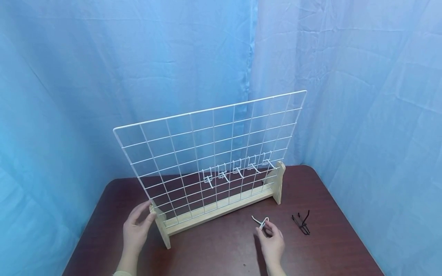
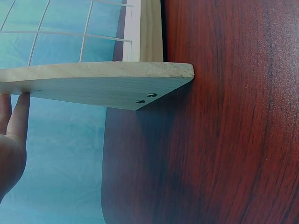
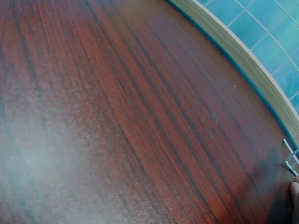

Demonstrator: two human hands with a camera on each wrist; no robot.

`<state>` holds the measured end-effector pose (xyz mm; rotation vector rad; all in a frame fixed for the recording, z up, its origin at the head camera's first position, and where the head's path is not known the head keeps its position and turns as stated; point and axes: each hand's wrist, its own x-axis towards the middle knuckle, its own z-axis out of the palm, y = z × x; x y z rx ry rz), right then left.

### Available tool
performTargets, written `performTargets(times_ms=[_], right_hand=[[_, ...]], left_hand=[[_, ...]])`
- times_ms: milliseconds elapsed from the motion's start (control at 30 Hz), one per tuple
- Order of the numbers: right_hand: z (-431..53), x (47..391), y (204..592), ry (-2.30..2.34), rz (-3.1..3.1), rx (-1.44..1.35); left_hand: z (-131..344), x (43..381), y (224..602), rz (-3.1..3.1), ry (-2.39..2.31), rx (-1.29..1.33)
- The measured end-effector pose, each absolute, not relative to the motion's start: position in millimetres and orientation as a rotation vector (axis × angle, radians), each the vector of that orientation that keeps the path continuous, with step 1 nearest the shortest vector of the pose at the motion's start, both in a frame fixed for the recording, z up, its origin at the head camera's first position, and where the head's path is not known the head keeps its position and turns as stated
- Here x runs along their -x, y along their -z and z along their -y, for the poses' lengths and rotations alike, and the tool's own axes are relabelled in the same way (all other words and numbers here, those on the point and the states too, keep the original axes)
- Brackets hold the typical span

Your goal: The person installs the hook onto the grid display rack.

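A white wire grid panel (image 1: 214,111) stands in a pale wooden stand (image 1: 221,211). Its left wooden upright (image 2: 98,71) is gripped near the top by my left hand (image 1: 136,229), index finger high and thumb lower. In my right hand (image 1: 272,245), thumb and fingers pinch a white wire hook (image 1: 261,223) in front of the stand, its prong pointing left. The right wrist view catches just part of this hook (image 3: 290,158) and a fingertip. Several matching white hooks (image 1: 238,171) hang in a row on the grid's lower right half.
Black wire hooks (image 1: 304,224) lie on the dark red wooden table (image 1: 331,245), right of my right hand. Blue curtains (image 1: 172,57) enclose the table at the back and sides. Two screw heads (image 2: 145,98) show on the upright's outer face.
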<state>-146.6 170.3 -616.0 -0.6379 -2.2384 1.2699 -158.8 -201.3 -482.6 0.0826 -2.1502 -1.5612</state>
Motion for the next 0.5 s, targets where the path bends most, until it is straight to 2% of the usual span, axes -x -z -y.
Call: performTargets(times_ms=[500], right_hand=[[-170.5,152.5,619.3,-1.205,2.309,0.65]], left_hand=[[201.3,158.9,481.9,2.151,1.572,-0.087]])
